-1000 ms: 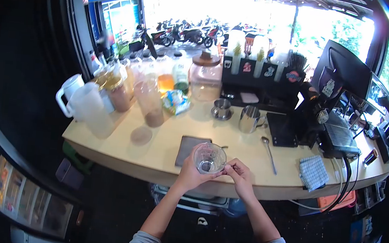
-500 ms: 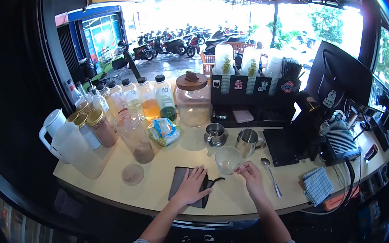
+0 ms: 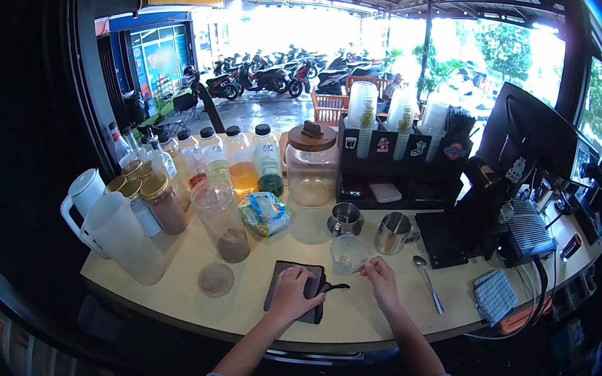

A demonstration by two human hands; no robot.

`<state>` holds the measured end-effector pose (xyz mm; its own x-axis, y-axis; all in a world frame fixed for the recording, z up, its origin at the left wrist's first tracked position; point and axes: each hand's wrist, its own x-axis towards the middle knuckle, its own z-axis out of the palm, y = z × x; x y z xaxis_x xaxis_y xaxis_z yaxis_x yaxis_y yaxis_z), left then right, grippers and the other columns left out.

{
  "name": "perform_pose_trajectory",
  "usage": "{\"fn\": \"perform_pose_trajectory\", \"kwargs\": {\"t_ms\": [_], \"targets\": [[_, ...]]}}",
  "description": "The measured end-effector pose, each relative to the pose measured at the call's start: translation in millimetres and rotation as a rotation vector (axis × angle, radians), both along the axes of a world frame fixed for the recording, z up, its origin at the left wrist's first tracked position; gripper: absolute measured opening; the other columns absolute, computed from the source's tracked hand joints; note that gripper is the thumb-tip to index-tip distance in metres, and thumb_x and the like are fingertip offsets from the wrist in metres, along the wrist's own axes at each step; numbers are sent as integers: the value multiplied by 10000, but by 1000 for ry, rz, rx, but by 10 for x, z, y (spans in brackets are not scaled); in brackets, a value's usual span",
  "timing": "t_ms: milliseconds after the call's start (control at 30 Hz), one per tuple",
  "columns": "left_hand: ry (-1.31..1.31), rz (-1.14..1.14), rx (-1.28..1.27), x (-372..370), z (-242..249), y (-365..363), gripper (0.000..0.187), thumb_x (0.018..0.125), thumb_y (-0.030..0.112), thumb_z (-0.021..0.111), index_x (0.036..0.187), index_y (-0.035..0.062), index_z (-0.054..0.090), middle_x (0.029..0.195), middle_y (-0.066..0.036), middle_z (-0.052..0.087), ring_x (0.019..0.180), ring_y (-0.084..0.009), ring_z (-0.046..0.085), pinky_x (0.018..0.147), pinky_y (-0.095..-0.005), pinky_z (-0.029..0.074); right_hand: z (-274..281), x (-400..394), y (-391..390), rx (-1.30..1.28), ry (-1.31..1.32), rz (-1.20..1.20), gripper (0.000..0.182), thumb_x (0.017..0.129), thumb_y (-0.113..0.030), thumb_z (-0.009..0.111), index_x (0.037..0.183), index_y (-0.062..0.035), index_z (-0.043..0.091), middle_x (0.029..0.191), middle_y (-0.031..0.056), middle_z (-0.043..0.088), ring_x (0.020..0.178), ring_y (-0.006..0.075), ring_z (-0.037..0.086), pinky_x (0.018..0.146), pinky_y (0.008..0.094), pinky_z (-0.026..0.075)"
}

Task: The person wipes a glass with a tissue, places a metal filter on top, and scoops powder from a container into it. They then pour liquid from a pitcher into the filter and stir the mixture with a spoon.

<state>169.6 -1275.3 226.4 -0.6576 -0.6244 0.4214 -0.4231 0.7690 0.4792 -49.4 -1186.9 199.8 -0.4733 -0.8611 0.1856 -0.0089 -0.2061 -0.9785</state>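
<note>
My left hand (image 3: 295, 293) rests on a flat dark grey rectangular thing (image 3: 309, 311) with black edges, near the counter's front. Its fingers are bent and the thumb is spread to the side. A black strip (image 3: 335, 287) sticks out to the right of this thing. With my right hand (image 3: 381, 277) I pinch the handle of a clear glass cup (image 3: 349, 255). The cup looks empty and sits low over the counter; whether it touches is hard to tell. Behind it are a steel cup on a saucer (image 3: 345, 221) and a steel milk pitcher (image 3: 393, 234). A spoon (image 3: 429, 286) lies to the right.
At left stand white jugs (image 3: 123, 232), gold-lidded jars (image 3: 163, 204), bottles (image 3: 267, 163) and a clear container of brown powder (image 3: 227, 235), with its lid (image 3: 216, 280) nearby. A wipes pack (image 3: 265, 213) and a large glass jar (image 3: 310, 171) stand behind. At right are a coffee machine (image 3: 529, 224) and cloth (image 3: 495, 291).
My left hand's fingers have gone from spread flat to bent on the grey thing. The right hand still holds the glass cup's handle, with the cup slightly tilted. The view has shifted a little.
</note>
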Motion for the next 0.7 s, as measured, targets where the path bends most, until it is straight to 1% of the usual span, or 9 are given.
{"fn": "perform_pose_trajectory", "kwargs": {"t_ms": [200,267,300,367,400,467,500,567,700], "targets": [[28,-32,45,27,-33,-100,351,698,279,714,960,64,624,944,-92,584,982,-271,538,922,-400,385,114,-19,-63,17,73,-57,147,925,-153,544,859,-25,520,851,51,595,764,107,546,735,252,441],[110,4,55,21,-53,-113,260,739,200,671,948,52,628,913,-96,615,916,-287,571,877,-388,417,238,21,-10,172,373,-222,152,894,-163,587,893,-19,538,873,64,569,738,141,563,678,257,454],[106,3,60,26,-64,-128,260,739,200,671,948,52,628,913,-96,615,916,-287,571,877,-388,417,338,73,47,178,369,-223,152,894,-163,587,893,-19,538,873,64,569,738,141,563,678,257,454],[344,52,364,42,-112,-176,231,792,151,632,979,16,614,887,-140,632,822,-310,602,763,-383,467,569,226,158,97,729,-501,186,847,-152,627,955,-22,549,886,89,545,729,209,583,637,301,463],[400,82,403,54,-199,-246,228,833,143,610,997,-15,599,847,-166,634,749,-291,616,684,-361,481,653,272,169,111,724,-503,186,847,-152,627,955,-22,549,886,89,545,729,209,583,637,301,463],[470,112,491,124,-127,-292,224,876,159,586,1008,-22,570,814,-133,611,768,-195,604,712,-317,473,764,406,166,-80,1028,-290,178,837,-146,603,957,-31,536,887,110,537,732,271,584,629,350,466],[513,123,470,159,-124,-304,219,891,154,574,1020,-22,556,808,-116,603,774,-174,598,716,-302,474,817,524,163,-48,1008,-280,178,837,-146,603,957,-31,536,887,110,537,732,271,584,629,350,466],[666,27,541,229,9,-301,194,912,117,545,1050,-18,530,852,-109,598,807,-168,599,728,-295,480,903,746,60,85,1221,-52,171,817,-141,588,932,-32,526,896,126,537,752,291,582,643,377,465],[628,0,361,419,416,-196,176,913,87,529,1057,-14,532,933,-131,572,826,-217,610,750,-315,488,801,963,-261,87,1388,36,145,789,-130,582,889,-39,528,895,124,538,748,280,581,624,358,455]]}}
